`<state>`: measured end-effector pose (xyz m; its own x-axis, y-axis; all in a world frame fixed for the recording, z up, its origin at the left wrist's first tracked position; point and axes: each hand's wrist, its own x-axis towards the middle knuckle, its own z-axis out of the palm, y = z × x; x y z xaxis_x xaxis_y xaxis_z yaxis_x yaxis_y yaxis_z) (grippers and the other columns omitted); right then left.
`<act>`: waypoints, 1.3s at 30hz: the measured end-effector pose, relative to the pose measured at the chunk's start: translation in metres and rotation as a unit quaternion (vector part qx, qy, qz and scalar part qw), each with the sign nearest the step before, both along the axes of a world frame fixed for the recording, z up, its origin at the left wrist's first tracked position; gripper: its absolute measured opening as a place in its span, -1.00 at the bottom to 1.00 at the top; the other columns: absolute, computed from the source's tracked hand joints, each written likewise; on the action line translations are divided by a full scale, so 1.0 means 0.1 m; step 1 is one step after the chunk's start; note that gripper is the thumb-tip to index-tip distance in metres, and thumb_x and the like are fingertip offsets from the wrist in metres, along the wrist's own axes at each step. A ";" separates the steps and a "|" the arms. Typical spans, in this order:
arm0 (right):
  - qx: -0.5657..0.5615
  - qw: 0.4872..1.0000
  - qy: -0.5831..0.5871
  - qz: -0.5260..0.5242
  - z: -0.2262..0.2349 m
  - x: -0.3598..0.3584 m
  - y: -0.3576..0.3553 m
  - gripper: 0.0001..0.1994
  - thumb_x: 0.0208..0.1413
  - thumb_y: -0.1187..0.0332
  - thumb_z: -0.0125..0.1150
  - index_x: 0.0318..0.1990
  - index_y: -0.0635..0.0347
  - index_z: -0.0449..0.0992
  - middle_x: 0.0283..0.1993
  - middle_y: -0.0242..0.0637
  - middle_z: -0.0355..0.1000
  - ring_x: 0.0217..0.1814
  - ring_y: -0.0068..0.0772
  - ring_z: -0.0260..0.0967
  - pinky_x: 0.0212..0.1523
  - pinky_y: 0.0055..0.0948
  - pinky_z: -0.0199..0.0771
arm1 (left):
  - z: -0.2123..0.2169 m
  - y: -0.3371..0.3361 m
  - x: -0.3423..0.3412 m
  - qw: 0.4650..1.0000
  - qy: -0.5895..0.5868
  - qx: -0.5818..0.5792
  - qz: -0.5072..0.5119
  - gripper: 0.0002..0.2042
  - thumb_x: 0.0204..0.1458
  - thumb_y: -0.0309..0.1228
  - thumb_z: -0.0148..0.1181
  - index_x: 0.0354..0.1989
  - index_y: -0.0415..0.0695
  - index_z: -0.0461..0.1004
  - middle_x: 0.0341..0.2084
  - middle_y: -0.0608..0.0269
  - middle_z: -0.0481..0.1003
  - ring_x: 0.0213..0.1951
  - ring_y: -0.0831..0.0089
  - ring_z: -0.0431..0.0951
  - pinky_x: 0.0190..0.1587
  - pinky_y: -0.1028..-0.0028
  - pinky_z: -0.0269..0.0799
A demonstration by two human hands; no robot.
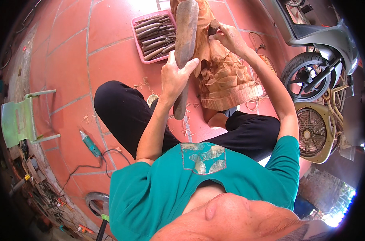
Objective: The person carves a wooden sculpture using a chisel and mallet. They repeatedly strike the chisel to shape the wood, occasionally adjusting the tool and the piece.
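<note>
My left hand [175,76] is closed around a long, worn wooden mallet [186,30], a flat bat-like piece held upright in front of me. Just right of it, my right hand [227,37] grips the dark handle of a chisel [213,27]; its blade is hidden from this view. Both are over a carved wooden sculpture [226,78] with layered, petal-like relief and a round base, standing on the floor between my legs. The mallet's head is beside the chisel's handle, and I cannot tell whether they touch.
A pink basket [139,50] full of carving chisels lies left of the sculpture. Wood chips litter the red tiles. At left are a green plastic chair [19,120] and a corded teal power tool [90,145]. A motorbike wheel [309,76] and a fan [311,132] stand at right.
</note>
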<state>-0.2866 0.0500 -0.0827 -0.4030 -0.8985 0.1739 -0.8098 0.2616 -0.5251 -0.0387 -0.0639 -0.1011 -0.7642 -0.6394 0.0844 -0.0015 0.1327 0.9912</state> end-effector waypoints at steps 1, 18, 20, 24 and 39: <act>0.011 1.000 -0.009 -0.014 -0.01 -0.02 0.00 -0.73 0.14 0.43 0.35 0.00 0.15 0.54 -0.18 -0.21 0.60 -0.16 -0.28 0.58 -0.05 -0.32 0.56 | 0.00 0.00 0.00 1.000 -0.003 -0.002 0.000 -0.50 0.07 -0.13 0.39 0.00 -0.27 0.44 -0.32 -0.06 0.66 -0.28 0.13 0.70 -0.15 0.23 0.55; -0.008 0.998 0.005 0.058 -0.22 -0.04 -0.10 -0.69 0.11 0.57 0.30 0.02 0.18 0.47 -0.14 -0.14 0.58 -0.11 -0.12 0.59 -0.05 -0.24 0.58 | 0.22 0.07 0.02 0.997 0.070 0.003 0.018 -0.51 0.08 -0.23 0.40 0.03 -0.30 0.39 -0.34 -0.10 0.64 -0.27 0.13 0.70 -0.16 0.26 0.55; 0.006 0.997 0.035 0.067 -0.21 -0.04 -0.09 -0.67 0.09 0.57 0.31 0.03 0.18 0.47 -0.13 -0.13 0.58 -0.08 -0.07 0.59 -0.04 -0.21 0.58 | 0.27 0.11 0.01 0.999 0.038 -0.004 0.007 -0.48 0.09 -0.18 0.38 0.07 -0.30 0.37 -0.34 -0.14 0.63 -0.26 0.06 0.69 -0.13 0.21 0.54; 0.027 0.997 0.045 0.059 -0.21 -0.03 -0.11 -0.60 0.07 0.59 0.31 0.09 0.16 0.46 -0.09 -0.09 0.59 -0.02 0.00 0.58 -0.02 -0.17 0.59 | 0.18 0.01 -0.03 0.973 -0.182 -0.112 -0.086 -0.48 0.11 -0.16 0.36 0.08 -0.29 0.40 -0.26 0.01 0.64 -0.22 0.32 0.64 -0.08 0.29 0.51; 0.020 0.997 0.055 0.053 -0.22 0.04 -0.07 -0.71 0.09 0.50 0.29 -0.02 0.19 0.47 -0.23 -0.11 0.52 -0.11 -0.03 0.52 -0.12 -0.15 0.53 | 0.15 0.03 -0.02 0.984 -0.145 -0.053 -0.090 -0.49 0.11 -0.11 0.34 0.04 -0.29 0.43 -0.23 -0.05 0.64 -0.17 0.28 0.65 -0.05 0.27 0.49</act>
